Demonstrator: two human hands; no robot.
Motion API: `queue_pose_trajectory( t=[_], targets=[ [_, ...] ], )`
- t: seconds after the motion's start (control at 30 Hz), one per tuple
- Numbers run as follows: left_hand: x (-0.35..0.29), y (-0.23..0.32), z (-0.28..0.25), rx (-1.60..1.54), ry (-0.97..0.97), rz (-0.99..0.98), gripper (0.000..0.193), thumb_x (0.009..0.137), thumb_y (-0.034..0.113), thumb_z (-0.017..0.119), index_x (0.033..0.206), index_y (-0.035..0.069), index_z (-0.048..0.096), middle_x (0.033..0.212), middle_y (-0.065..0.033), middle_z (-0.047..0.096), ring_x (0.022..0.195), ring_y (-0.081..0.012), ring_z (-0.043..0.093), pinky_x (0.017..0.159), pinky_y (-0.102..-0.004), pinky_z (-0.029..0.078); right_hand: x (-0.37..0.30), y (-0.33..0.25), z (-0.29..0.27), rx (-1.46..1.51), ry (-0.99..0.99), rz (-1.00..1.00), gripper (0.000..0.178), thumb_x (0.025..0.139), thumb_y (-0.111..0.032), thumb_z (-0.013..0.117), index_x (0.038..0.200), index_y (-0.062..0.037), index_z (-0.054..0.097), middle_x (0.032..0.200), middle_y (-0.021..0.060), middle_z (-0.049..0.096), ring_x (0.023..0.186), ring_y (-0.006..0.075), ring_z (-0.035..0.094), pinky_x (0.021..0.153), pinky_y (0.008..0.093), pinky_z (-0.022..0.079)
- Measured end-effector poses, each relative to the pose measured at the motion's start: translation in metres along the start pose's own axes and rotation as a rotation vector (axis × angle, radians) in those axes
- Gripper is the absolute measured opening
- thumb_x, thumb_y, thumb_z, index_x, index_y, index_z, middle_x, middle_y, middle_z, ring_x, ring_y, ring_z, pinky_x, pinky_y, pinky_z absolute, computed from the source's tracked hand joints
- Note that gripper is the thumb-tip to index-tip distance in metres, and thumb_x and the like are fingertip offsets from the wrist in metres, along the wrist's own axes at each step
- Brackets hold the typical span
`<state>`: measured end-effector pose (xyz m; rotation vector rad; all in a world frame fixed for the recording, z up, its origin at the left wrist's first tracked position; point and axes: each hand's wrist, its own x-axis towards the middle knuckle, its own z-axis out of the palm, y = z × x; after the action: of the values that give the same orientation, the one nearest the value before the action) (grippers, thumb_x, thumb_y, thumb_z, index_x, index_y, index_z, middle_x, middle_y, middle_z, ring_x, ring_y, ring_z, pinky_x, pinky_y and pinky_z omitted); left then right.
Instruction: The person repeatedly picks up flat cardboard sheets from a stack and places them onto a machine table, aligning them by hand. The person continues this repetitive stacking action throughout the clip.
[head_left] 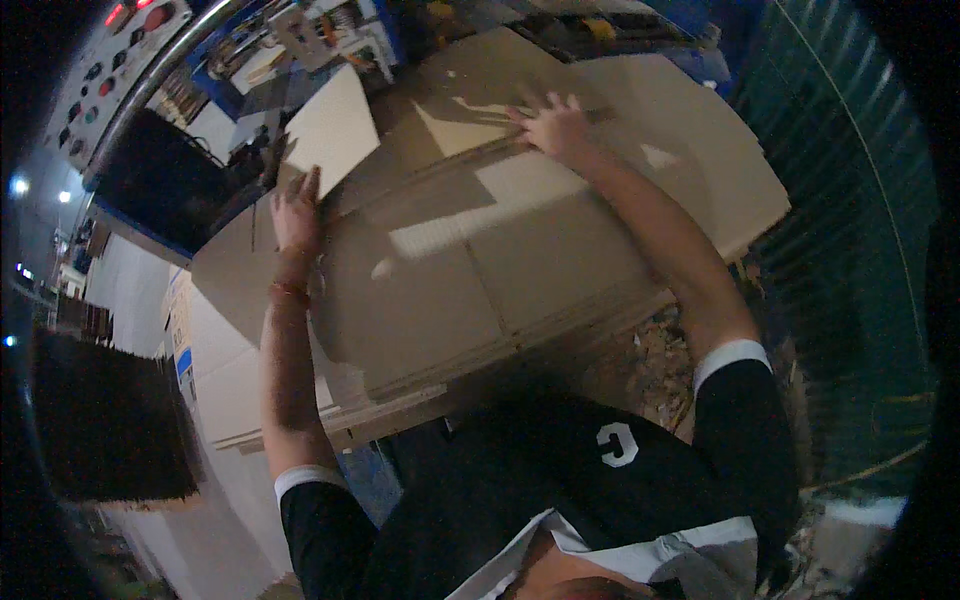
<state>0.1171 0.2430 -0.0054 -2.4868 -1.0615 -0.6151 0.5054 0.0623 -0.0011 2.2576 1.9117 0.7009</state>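
A large sheet of brown cardboard (420,290) lies in front of me, creased, with flaps at its far side. My right hand (555,128) is on its far part, palm down, with the fingers spread and stretched out. My left hand (297,212) is at the far left, by the lower corner of a pale, brightly lit cardboard flap (338,125). Its fingers point away from me and look apart, touching the cardboard near that corner. Shadows of the hands and arms fall across the sheet.
Under the sheet are more cardboard layers (225,400) and a wooden edge (390,415). A metal pipe (150,95) and a control panel with buttons (110,75) stand far left. Green corrugated metal (850,220) rises at right. Scraps (660,370) litter the floor. A dark stack (110,420) stands left.
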Motion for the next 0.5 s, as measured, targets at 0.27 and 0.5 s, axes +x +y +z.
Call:
queue_pose_trajectory(
  t=[0.27, 0.5],
  targets=[
    [-0.063, 0.018, -0.043, -0.106, -0.008, -0.07, 0.057, 0.075, 0.011, 0.063, 0.129, 0.01, 0.044, 0.129, -0.0173, 0.046, 0.122, -0.0364, 0.04, 0.098, -0.0491, 0.034, -0.022, -0.053, -0.007, 0.352, 0.03, 0.154, 0.064, 0.092, -0.046, 0.037, 0.144, -0.0158, 0.016, 0.151, 0.0056, 0.008, 0.139, 0.029, 0.005, 0.106, 0.0595, 0.005],
    [-0.147, 0.004, -0.078, -0.281, 0.237, -0.223, 0.061, 0.076, 0.01, 0.065, 0.131, 0.002, 0.04, 0.136, -0.0217, 0.037, 0.128, -0.0376, 0.031, 0.106, -0.0424, 0.025, 0.049, -0.049, 0.015, 0.438, 0.067, 0.303, 0.078, 0.085, -0.056, 0.044, 0.145, -0.0183, 0.011, 0.151, 0.0123, 0.0, 0.137, 0.038, -0.003, 0.102, 0.0658, -0.001]
  ],
)
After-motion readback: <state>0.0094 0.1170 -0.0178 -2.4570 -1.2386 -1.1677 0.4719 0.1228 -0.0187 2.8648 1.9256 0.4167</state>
